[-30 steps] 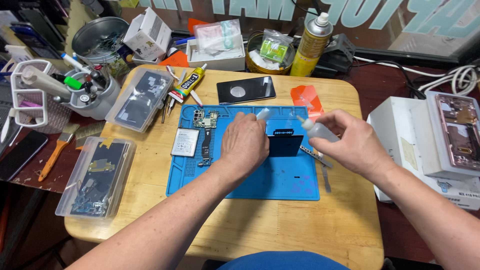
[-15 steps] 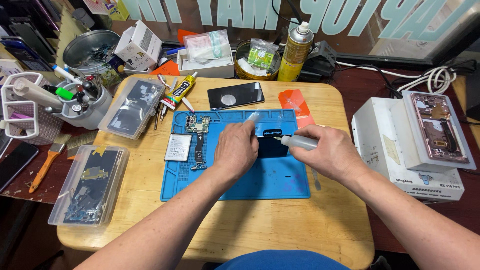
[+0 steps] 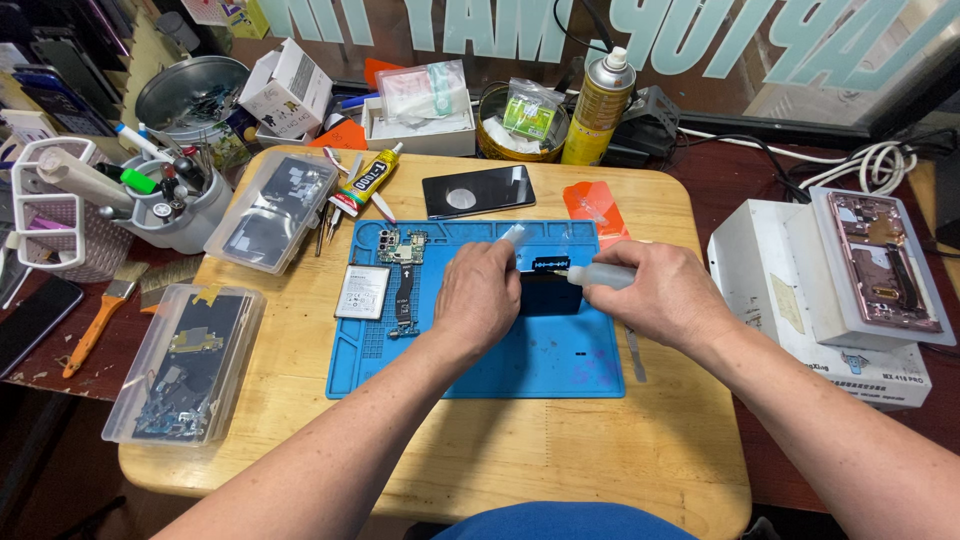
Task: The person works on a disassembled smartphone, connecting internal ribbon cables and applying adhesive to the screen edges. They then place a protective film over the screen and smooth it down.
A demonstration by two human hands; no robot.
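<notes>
Here, both hands meet over the blue mat [image 3: 480, 370] on the round-cornered wooden table [image 3: 600, 450]. The left hand [image 3: 478, 295] lies palm down on a dark phone part [image 3: 550, 290], its fingers curled over the part's left end and pinching something small and white at the far edge; what that is cannot be told. The right hand [image 3: 655, 295] is closed around a small translucent bottle [image 3: 600, 276], with the nozzle pointing left and touching the part's far edge. The part sits on the mat, right of centre, between the two hands. To the left on the mat lie a circuit board [image 3: 402, 246] with a flex strip running toward the near side, and a white battery [image 3: 362, 291] that overlaps the mat's left edge. Beyond the mat's far edge rest a black phone back [image 3: 478, 190], a glue tube [image 3: 366, 180] and an orange film [image 3: 592, 205]. Two clear plastic trays hold parts: one [image 3: 270, 212] at the far left of the table, one [image 3: 185, 362] at its near left edge. A yellow spray can [image 3: 598, 108] stands at the far side, just beside a round tub [image 3: 520, 122]. Well to the right, a pink phone frame [image 3: 880, 262] lies on a white box [image 3: 800, 300].
</notes>
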